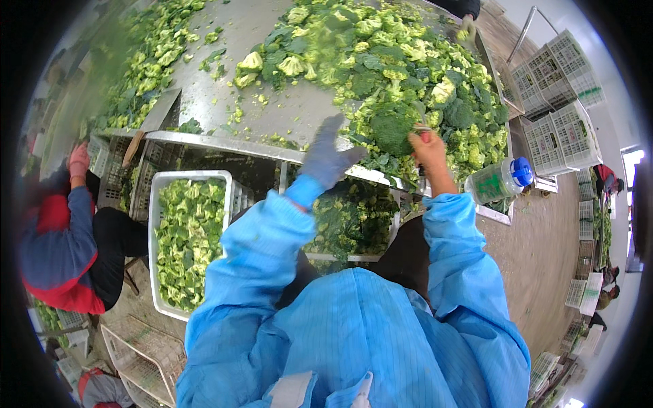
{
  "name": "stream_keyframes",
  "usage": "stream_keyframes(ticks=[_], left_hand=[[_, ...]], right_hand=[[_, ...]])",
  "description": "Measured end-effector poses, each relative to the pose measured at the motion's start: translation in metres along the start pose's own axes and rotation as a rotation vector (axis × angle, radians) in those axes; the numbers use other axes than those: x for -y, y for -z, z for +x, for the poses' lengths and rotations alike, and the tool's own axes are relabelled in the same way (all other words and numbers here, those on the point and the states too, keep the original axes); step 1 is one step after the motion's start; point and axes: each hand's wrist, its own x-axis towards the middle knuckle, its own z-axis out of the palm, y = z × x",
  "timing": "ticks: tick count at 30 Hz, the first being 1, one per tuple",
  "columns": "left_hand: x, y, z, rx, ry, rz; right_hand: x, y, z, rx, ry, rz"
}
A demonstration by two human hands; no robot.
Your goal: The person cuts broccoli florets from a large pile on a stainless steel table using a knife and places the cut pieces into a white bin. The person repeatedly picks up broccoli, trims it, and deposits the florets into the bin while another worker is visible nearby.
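Observation:
My left hand (329, 155), in a grey-blue glove, is over the near edge of a metal table (224, 99). Its thumb stands apart from its fingers and nothing is in it. My bare right hand (431, 155) is closed around a small red-handled tool (424, 135); the tool's working end is hard to make out. Just left of that hand, a large green broccoli head (392, 130) rests at the front of a heap of broccoli pieces (367, 56). Between my knees, below the table edge, a container holds dark broccoli scraps (352, 217).
A white crate (153, 239) of cut florets stands at my left. A plastic jug with a blue lid (492, 181) is beside my right forearm. A wooden-handled blade (133, 148) lies at the table edge. Co-workers sit left and reach in top right. Stacked crates (558, 135) stand right.

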Motion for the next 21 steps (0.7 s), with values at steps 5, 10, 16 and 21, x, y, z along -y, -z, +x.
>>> stream_keyframes(ticks=[5, 10, 16, 21], left_hand=[[0.007, -0.048, 0.054, 0.100, 0.090, -0.383], [0.041, -0.036, 0.081, 0.032, 0.310, -0.475], [0.037, -0.041, 0.091, 0.256, 0.418, -0.475], [0.063, -0.025, 0.104, 0.428, 0.406, -0.595]], right_hand=[[0.007, -0.048, -0.021, 0.167, 0.046, 0.018], [0.022, -0.090, -0.039, 0.185, 0.268, -0.077], [0.043, -0.023, -0.033, -0.347, 0.372, -0.458], [0.047, 0.021, -0.062, -0.277, 0.218, -0.354]])
